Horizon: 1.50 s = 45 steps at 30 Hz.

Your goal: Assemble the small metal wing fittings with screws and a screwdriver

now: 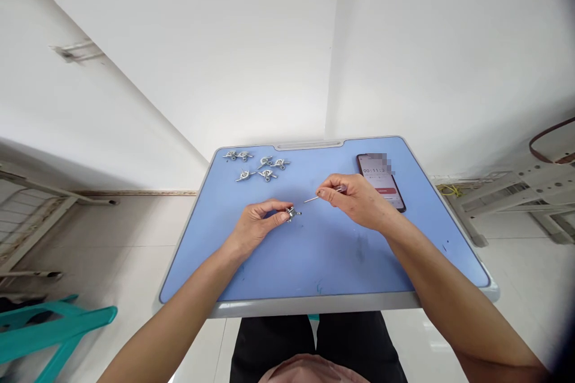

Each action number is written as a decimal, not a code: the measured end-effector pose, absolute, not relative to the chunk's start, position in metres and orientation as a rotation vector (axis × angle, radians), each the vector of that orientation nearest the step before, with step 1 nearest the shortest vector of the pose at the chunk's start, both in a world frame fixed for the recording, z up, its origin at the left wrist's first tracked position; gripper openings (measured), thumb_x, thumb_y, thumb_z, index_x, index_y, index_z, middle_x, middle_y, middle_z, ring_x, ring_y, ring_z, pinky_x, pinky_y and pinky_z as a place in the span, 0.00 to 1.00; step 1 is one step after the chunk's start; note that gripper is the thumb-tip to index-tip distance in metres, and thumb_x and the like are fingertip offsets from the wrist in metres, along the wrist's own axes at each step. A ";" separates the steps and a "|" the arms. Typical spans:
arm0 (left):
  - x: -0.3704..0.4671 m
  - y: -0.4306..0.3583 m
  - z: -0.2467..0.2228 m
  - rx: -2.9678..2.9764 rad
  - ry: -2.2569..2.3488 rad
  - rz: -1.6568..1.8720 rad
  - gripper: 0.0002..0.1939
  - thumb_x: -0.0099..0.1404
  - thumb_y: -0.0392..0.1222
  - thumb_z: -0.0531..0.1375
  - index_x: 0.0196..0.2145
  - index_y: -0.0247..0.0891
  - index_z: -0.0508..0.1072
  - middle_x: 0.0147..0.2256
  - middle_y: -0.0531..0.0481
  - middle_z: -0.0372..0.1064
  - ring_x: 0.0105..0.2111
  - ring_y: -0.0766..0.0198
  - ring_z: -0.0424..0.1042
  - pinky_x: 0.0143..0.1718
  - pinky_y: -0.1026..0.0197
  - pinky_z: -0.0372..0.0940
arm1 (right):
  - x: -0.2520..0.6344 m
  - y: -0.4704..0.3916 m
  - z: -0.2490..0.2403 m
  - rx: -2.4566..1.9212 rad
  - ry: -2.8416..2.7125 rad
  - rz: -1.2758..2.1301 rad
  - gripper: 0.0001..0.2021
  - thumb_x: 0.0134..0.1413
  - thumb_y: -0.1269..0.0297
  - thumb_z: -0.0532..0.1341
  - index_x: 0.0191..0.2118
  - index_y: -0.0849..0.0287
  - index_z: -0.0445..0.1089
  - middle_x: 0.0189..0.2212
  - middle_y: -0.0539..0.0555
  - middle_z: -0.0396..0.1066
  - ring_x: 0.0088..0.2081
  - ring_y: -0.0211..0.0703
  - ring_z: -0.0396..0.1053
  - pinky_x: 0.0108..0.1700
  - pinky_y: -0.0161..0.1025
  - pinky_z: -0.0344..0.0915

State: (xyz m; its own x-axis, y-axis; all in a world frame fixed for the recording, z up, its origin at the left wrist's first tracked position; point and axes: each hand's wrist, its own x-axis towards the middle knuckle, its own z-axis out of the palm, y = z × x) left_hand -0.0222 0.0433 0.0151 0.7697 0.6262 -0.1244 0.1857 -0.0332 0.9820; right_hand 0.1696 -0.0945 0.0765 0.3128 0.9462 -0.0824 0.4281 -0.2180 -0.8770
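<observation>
Between the thumb and fingers of my left hand [260,221] is a small silver metal fitting [292,213], held just over the blue tabletop [309,263]. My right hand [353,197] grips a thin screwdriver [311,199] by its clear handle, the shaft pointing left and down toward the fitting. A short gap separates the screwdriver's tip from the fitting. Several similar metal fittings [268,174] lie in a loose group at the table's far left. The exact kind of these fittings is too small to make out.
A phone [381,182] showing a running timer lies on the right, just beyond my right hand. White walls [269,72] stand behind the table. A teal plastic stool [58,332] is on the floor at left, and a metal frame [503,191] at right.
</observation>
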 end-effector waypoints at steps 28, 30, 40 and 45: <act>-0.013 0.033 -0.007 2.347 0.546 0.478 0.06 0.61 0.43 0.64 0.37 0.47 0.79 0.35 0.51 0.76 0.40 0.57 0.68 0.49 0.49 0.55 | 0.154 -0.089 0.062 -1.794 -1.573 0.661 0.05 0.59 0.66 0.60 0.33 0.58 0.72 0.26 0.48 0.73 0.26 0.33 0.64 0.30 0.32 0.56; -0.013 0.033 -0.007 2.342 0.550 0.476 0.06 0.61 0.42 0.64 0.37 0.47 0.79 0.35 0.51 0.76 0.40 0.57 0.67 0.49 0.49 0.55 | 0.155 -0.089 0.064 -1.793 -1.576 0.660 0.05 0.59 0.66 0.59 0.33 0.58 0.72 0.26 0.48 0.73 0.25 0.33 0.63 0.30 0.32 0.56; -0.012 0.033 -0.009 2.351 0.550 0.500 0.07 0.62 0.46 0.63 0.37 0.46 0.80 0.36 0.50 0.76 0.40 0.57 0.67 0.50 0.48 0.55 | 0.153 -0.088 0.060 -1.803 -1.613 0.600 0.05 0.59 0.67 0.59 0.34 0.58 0.72 0.28 0.49 0.73 0.28 0.34 0.65 0.31 0.33 0.56; -0.012 0.033 -0.009 2.367 0.545 0.496 0.07 0.62 0.46 0.63 0.38 0.47 0.79 0.36 0.50 0.76 0.39 0.57 0.68 0.51 0.48 0.55 | 0.154 -0.090 0.065 -1.812 -1.626 0.583 0.05 0.59 0.67 0.59 0.34 0.58 0.71 0.28 0.49 0.73 0.28 0.35 0.65 0.32 0.33 0.57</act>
